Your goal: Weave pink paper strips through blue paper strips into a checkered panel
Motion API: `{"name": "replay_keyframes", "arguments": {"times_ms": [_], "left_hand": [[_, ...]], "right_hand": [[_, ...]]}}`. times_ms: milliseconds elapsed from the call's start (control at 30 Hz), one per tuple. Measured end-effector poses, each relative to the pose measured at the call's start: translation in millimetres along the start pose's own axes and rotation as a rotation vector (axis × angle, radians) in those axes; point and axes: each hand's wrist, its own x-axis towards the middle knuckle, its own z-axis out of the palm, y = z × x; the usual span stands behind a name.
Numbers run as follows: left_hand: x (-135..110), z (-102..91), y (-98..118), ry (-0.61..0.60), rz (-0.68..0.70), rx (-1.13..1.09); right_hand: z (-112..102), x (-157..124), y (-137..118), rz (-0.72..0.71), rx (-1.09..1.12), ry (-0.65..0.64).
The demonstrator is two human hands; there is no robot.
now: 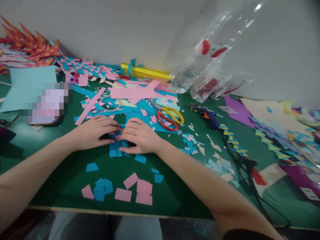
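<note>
Both my hands rest on a small woven patch of blue and pink paper strips lying on the green table. My left hand lies over its left side, fingers curled with the tips pressing on the strips. My right hand covers its right side, fingers bent and pinching the weave where the two hands meet. Most of the patch is hidden under the hands.
Loose pink and blue paper squares lie near the front edge. Behind the hands are cut strips, a tape ring, red and yellow scissors, a glue gun with its cord, clear plastic bottles and woven paper pieces.
</note>
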Motion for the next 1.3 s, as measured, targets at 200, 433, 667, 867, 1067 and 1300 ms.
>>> {"name": "replay_keyframes", "arguments": {"times_ms": [200, 433, 667, 867, 1067, 1300], "left_hand": [[-2.5, 1.4, -2.3, 0.061, -0.088, 0.045], [-2.7, 0.5, -0.6, 0.067, -0.139, 0.066], [-1.3, 1.3, 11.3, -0.001, -0.179, 0.032], [-3.6, 1.2, 4.8, -0.106, -0.262, -0.004], [-5.1, -8.1, -1.9, -0.115, -0.251, -0.022], [-10.6, -12.4, -14.4, -0.038, -0.217, 0.002]], "right_hand": [[3.3, -1.4, 2.8, 0.132, -0.036, 0.091], [6.3, -7.6, 11.4, 0.464, 0.044, 0.17], [6.4, -9.2, 16.9, 0.6, 0.162, 0.23], [5.2, -8.7, 16.9, 0.642, 0.198, 0.199], [5.2, -9.2, 17.9, 0.634, 0.216, 0.2], [6.2, -8.6, 18.5, 0.6, 0.22, 0.204]]}}
